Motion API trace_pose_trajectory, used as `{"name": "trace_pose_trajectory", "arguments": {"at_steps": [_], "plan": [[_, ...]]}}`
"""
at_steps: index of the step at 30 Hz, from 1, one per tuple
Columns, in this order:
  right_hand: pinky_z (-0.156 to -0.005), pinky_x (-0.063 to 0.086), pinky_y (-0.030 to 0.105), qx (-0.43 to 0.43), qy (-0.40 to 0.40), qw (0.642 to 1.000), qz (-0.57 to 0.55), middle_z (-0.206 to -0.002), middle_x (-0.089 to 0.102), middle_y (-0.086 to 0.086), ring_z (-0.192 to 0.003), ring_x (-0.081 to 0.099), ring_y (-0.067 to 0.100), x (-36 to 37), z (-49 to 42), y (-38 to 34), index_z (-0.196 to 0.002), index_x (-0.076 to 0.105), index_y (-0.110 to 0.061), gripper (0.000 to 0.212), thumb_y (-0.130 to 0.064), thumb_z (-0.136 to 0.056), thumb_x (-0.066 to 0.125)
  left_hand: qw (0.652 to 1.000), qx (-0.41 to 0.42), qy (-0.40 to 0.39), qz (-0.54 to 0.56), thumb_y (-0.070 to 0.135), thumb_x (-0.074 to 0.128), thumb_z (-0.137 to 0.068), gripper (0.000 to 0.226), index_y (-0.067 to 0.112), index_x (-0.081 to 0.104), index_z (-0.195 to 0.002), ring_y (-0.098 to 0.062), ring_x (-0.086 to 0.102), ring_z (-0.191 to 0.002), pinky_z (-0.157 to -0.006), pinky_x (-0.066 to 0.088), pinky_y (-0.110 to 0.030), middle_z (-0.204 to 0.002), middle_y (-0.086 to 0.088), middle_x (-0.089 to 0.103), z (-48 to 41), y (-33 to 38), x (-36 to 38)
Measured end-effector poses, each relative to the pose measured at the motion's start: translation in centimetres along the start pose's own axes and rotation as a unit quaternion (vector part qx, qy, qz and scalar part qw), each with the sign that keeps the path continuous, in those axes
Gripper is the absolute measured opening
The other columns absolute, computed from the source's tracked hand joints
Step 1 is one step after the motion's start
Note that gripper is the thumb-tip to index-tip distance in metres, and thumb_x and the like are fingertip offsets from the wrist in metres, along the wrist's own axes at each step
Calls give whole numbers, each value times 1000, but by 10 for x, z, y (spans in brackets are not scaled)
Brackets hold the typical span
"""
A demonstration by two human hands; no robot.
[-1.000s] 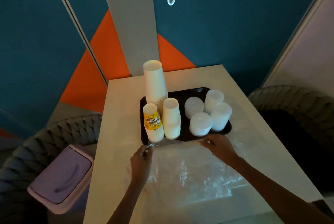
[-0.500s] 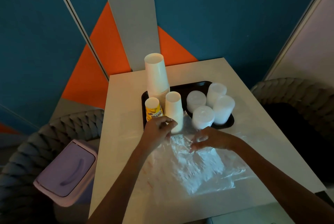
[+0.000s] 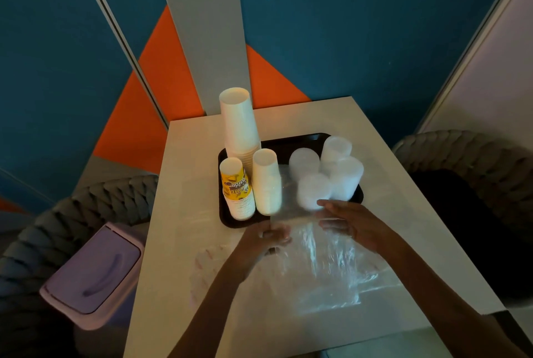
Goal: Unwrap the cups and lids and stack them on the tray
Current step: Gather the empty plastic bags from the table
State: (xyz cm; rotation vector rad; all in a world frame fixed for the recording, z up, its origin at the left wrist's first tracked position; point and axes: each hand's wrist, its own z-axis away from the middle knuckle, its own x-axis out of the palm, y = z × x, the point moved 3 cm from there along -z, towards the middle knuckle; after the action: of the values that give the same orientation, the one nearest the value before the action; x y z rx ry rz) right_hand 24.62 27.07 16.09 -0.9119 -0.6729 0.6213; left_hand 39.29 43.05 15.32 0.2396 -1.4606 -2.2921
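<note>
Glossy, crinkled clear wrap [image 3: 326, 265] lies on the pale table [image 3: 187, 184], its far edge lifted over the black tray's [image 3: 227, 220] near rim. The left hand [image 3: 268, 238] pinches that edge with curled fingers. The right hand [image 3: 352, 222] spreads straight fingers on the film. Tapered paper cups [image 3: 239, 124] and cloudy round lids [image 3: 346, 176] stand stacked on the tray. A lilac bin [image 3: 92, 271] sits left.

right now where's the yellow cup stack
Head view: the yellow cup stack stands at the near-left corner of the tray, left of the short white cup stack.
</note>
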Motion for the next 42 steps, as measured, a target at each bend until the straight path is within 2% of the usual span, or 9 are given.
{"name": "trace_pose_trajectory", "arguments": {"at_steps": [5,10,14,20,26,29,33,38,42], "plan": [[-59,50,15,57,5,998,18,-104,70,12,-73,69,7,-3,18,20,-116,57,-3,28,-18,-96,45,997,-26,71,4,15,61,-91,6,13,66,-91,0,65,-67,-72,47,-23,-70,7,71,-1,-9,-1],[-86,49,27,64,30,996,45,-102,73,10,-94,69,18,-13,24,36,-113,63,-3,29,-20,-93,51,995,-40,94,0,18,61,-91,8,13,67,-90,-5,65,-69,-73,46,-26,-72,5,72,6,-15,1],[-75,48,23,42,58,995,73,-95,75,5,-88,71,12,-12,28,29,-106,67,-5,24,-20,-94,53,994,-29,104,-6,19,63,-89,10,12,69,-92,-9,65,-75,-76,46,-26,-75,5,73,11,-10,-3],[-70,53,14,-89,141,980,108,-99,72,5,-85,68,11,-7,36,7,-90,70,-15,12,-12,-91,59,995,18,92,-19,13,61,-90,9,13,70,-88,-8,64,-75,-73,48,-21,-76,3,70,19,5,-9],[-79,46,8,-302,217,883,285,-121,52,-9,-101,55,-1,-2,47,-26,-83,69,-9,3,-12,-83,67,981,148,128,20,6,66,-82,28,27,76,-67,-2,57,-105,-87,48,-27,-110,12,65,27,33,-20],[-76,54,17,-313,160,906,234,-103,70,-10,-92,66,4,9,49,-40,-85,68,-20,13,-13,-90,58,976,176,118,43,10,67,-80,17,21,75,-70,-1,50,-120,-94,44,-27,-128,13,58,27,45,-24],[-66,55,20,-287,138,942,110,-79,75,3,-74,72,17,21,48,-51,-80,66,-2,21,-16,-91,55,969,209,119,60,13,65,-80,20,-1,69,-93,-7,65,-98,-87,48,-24,-98,3,73,27,60,-23],[-63,58,28,-215,116,969,28,-90,73,12,-75,72,27,24,42,-58,-92,65,-6,22,-26,-86,58,959,209,173,83,4,62,-88,9,10,68,-85,-12,67,-77,-77,54,-25,-74,3,71,20,71,-20],[-73,57,36,-146,75,986,-32,-103,72,11,-89,70,32,26,37,-51,-115,50,-17,51,-27,-69,68,950,208,204,110,3,63,-87,5,7,66,-87,-9,67,-62,-60,53,-20,-77,-6,66,16,71,-19]]}}
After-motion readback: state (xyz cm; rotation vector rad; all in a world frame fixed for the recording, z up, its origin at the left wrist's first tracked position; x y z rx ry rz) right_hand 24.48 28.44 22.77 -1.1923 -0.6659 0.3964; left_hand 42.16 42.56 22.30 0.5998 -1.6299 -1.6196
